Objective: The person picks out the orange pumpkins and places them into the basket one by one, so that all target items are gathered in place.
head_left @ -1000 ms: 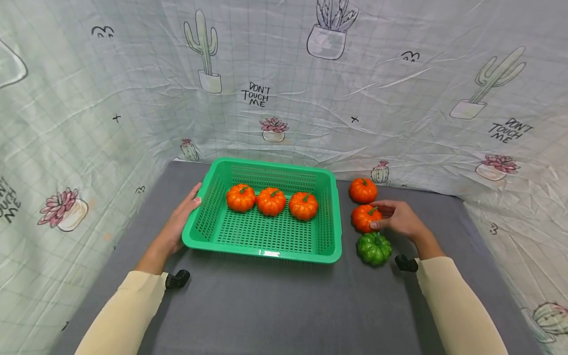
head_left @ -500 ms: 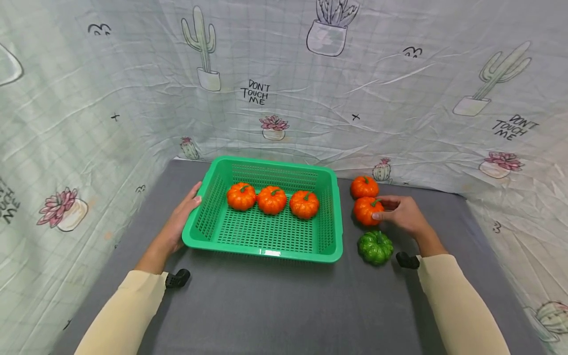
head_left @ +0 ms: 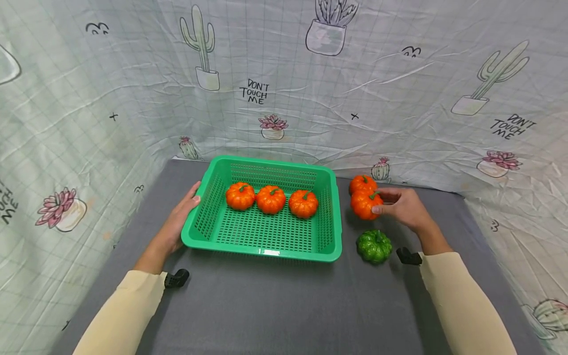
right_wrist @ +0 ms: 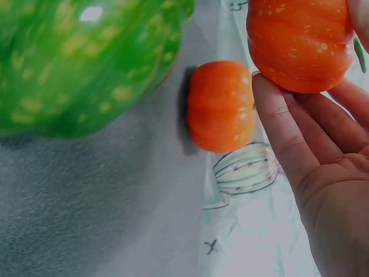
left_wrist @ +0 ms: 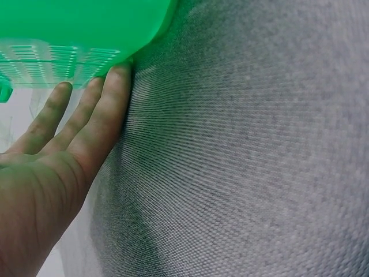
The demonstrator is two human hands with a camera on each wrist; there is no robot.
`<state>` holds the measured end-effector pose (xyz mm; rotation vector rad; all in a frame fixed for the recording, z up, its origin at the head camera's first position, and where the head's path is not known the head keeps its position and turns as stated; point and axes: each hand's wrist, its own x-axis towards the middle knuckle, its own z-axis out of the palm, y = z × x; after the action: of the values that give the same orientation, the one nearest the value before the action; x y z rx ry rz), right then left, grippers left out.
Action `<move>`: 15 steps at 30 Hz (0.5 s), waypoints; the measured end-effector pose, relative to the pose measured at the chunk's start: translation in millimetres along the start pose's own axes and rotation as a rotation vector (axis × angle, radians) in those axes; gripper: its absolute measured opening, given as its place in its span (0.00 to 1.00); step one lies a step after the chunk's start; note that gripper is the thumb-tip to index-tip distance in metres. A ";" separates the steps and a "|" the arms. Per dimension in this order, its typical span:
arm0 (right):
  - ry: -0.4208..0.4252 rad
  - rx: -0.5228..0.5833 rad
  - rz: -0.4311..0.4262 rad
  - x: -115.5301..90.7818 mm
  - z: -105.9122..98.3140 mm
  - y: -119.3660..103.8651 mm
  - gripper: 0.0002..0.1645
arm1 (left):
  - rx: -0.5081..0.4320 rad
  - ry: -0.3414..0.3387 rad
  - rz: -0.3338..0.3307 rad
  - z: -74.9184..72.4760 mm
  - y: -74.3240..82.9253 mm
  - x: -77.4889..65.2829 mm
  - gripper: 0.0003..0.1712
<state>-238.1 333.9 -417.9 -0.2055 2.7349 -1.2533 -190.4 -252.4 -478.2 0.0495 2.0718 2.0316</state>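
Observation:
My right hand [head_left: 406,209] pinches a small orange pumpkin [head_left: 364,204] between thumb and fingers. In the right wrist view that pumpkin [right_wrist: 302,43] is off the table, with the fingers under and around it. Behind it, partly covered in the head view, sits another orange pumpkin [head_left: 361,182]. A green pumpkin [head_left: 374,246] rests on the table nearer to me. At the left, my left hand [head_left: 179,219] rests against the side of a green plastic basket [head_left: 266,254]. Its straight fingers [left_wrist: 106,109] lie along the basket's outer wall in the left wrist view.
Three orange pumpkins [head_left: 271,199] sit in a row inside the basket. The grey table [head_left: 275,305] is bordered by a patterned cloth [head_left: 293,98] hanging at the back and both sides.
My right hand has raised the orange pumpkin and moved it slightly away from the green one, so it now overlaps the rear pumpkin in view. The left hand and basket stay put.

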 end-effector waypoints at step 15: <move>-0.018 0.003 -0.077 -9.5 0.2 -37.3 0.39 | -0.010 0.003 0.005 0.0 -1.0 0.2 0.37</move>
<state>-226.1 311.4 -389.2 -0.3226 2.7344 -1.2675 -190.4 -252.4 -479.2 0.0503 2.0649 2.0462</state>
